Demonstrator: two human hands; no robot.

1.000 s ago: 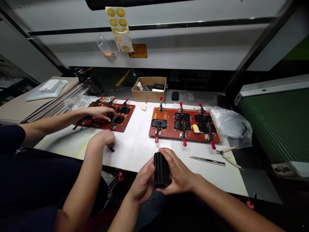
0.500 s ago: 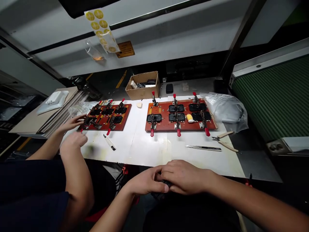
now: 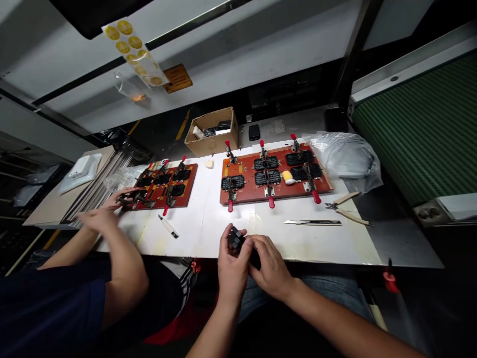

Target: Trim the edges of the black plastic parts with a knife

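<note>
Black part (image 3: 236, 239), perhaps rubber, between hands (image 3: 231, 268)

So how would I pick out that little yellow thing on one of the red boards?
On the white worktable, find the larger red clamping board, the right-hand one of two. In its nearer row, between two black parts, lies a small yellow-and-white lump. Its neighbours in the slots are all black, so its colour alone marks it out.

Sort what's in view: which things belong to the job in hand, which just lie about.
In hand: black part, held by left hand and right hand; likely the red clamp board ahead.
Lying about: blade, pliers, cardboard box, plastic bag.
</note>
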